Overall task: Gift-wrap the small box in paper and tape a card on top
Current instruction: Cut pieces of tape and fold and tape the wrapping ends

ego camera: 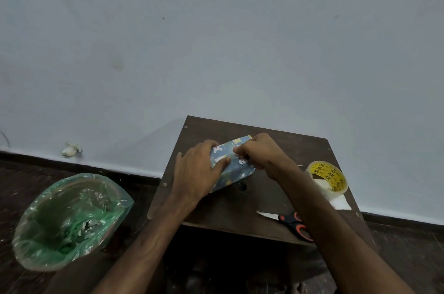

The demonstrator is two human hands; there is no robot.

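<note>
Small flat box sits mid-top of dark brown wooden table, already covered in blue cartoon-print wrapping paper. Step in hand, by my read: closing/securing the top seam, w/ wrapping nearly done and card not yet on.

Left hand lies across box's left end, fingers curled over far edge, thumb pressing paper down on top. Right hand has fingers curled, pinching paper at the seam near box's far-right corner. Can't tell if a bit of tape is btwn those fingertips.

Next prob. needs: left keeps the fold flat while right frees up for tape, then card.

Around: clear tape roll w/ yellow printed core at right table edge, standing partly on a white card-like sheet. Orange-and-black handled scissors are at the near edge, partly under right forearm, so that arm crosses the reach to both. Green-bag-lined bin is on the floor, left.
</note>
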